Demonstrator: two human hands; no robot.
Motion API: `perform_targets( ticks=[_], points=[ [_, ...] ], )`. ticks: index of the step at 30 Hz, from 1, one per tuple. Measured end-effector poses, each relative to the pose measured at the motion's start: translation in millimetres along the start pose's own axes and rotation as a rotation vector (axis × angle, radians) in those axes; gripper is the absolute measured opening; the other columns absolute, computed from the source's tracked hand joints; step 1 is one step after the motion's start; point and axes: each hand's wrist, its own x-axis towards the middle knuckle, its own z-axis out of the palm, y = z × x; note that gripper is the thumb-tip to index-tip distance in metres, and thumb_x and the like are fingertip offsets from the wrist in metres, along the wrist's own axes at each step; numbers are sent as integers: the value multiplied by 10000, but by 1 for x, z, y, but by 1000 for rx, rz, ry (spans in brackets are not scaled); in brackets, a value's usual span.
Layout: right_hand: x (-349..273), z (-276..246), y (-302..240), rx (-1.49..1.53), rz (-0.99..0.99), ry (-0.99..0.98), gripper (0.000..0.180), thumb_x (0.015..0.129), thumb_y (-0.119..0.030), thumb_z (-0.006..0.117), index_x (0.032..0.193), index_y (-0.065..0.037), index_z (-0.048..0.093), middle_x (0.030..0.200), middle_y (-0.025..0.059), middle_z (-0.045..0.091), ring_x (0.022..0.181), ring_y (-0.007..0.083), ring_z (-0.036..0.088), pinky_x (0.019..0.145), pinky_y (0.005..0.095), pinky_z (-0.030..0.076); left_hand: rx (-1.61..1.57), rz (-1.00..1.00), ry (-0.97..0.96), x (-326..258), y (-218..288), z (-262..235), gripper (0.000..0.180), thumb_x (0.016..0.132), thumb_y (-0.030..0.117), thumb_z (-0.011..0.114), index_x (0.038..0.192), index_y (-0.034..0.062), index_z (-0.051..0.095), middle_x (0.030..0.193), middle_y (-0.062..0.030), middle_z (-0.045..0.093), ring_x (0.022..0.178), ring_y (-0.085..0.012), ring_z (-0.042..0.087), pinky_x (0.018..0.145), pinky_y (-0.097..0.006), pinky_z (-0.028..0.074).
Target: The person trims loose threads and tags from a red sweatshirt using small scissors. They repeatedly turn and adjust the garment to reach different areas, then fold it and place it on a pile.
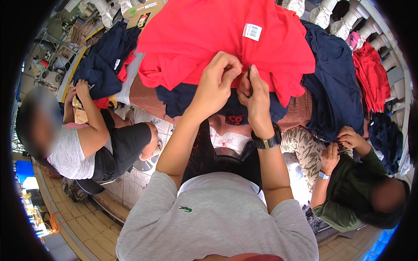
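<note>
While the right hand (257, 90) clamps a dark tool (249, 77), long axis up-frame, the left hand (218, 79), fingertips together, sits just left; red cloth (198, 37) spreads beyond both, upper centre

1 head-worn fisheye view, facing down

I see a plain, bright red garment (191, 41), its tag (252, 32) white with black bars. Left of that garment I make out navy clothing (98, 69); right of it, navy cloth (335, 82); below it, a grey T-shirt (235, 222) with a green emblem (186, 209), a black wristwatch (266, 142) and camouflage-patterned, beige-and-brown trousers (299, 143).
</note>
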Motion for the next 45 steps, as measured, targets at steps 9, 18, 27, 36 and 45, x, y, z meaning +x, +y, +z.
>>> perform_targets(
  ticks=[9,18,27,36,45],
  points=[
    [-6,3,-11,-121,-156,178,303,1006,-314,660,853,-53,649,628,-50,507,496,15,389,440,219,248,267,4,132,-10,29,-1,248,868,116,767,999,-24,611,945,-142,640,825,-254,654,754,-357,523],
    [-9,-4,-4,38,-24,122,320,1013,-248,641,728,-121,570,594,-31,497,435,24,342,413,226,198,280,79,317,-6,1,23,119,896,55,730,961,-29,677,908,-118,700,802,-174,690,718,-317,544],
    [-9,-5,-8,-111,-47,109,315,1030,-303,615,798,-88,609,584,-52,445,470,22,335,437,222,207,112,-30,255,-8,-7,18,128,975,95,622,955,-24,583,898,-158,609,836,-304,606,770,-367,476],
    [-9,-7,-21,-441,-61,-100,569,1070,-443,440,752,5,589,614,-1,446,532,83,357,527,286,303,38,-55,192,-14,-3,14,119,1009,92,580,984,-23,568,942,-134,597,853,-267,592,800,-352,467],
    [-1,-10,-36,-243,206,-207,467,1048,-411,537,760,-48,596,603,-72,415,500,16,336,456,228,210,-67,-65,223,-15,-5,11,90,993,69,608,990,-20,595,930,-90,643,851,-148,601,814,-300,492]
  ],
)
